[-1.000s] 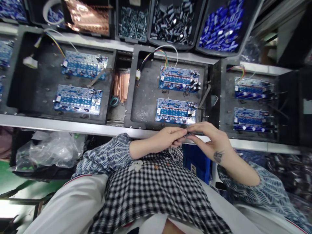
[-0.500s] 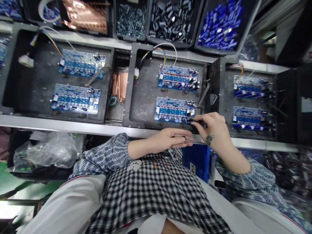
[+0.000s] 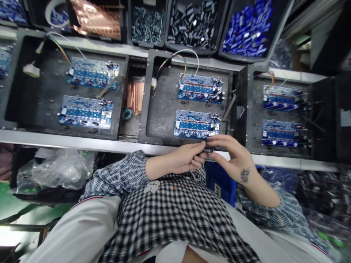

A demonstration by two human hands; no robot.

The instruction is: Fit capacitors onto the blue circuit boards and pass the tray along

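Head view: at the centre of the frame, my left hand (image 3: 189,156) curls its fingers and thumb onto a small dark part (image 3: 209,150), just below the middle tray's lower circuit board (image 3: 196,124). My right hand (image 3: 236,155) keeps thumb and forefinger apart around that part; whether they touch it, I cannot tell. The middle tray (image 3: 161,122) bears two blue boards, as do the left tray (image 3: 34,96) and right tray (image 3: 253,124). Along the top, black bins (image 3: 241,58) hold small grey parts (image 3: 148,26), dark cylinders (image 3: 192,23) and, upper right, blue cylinders (image 3: 246,31).
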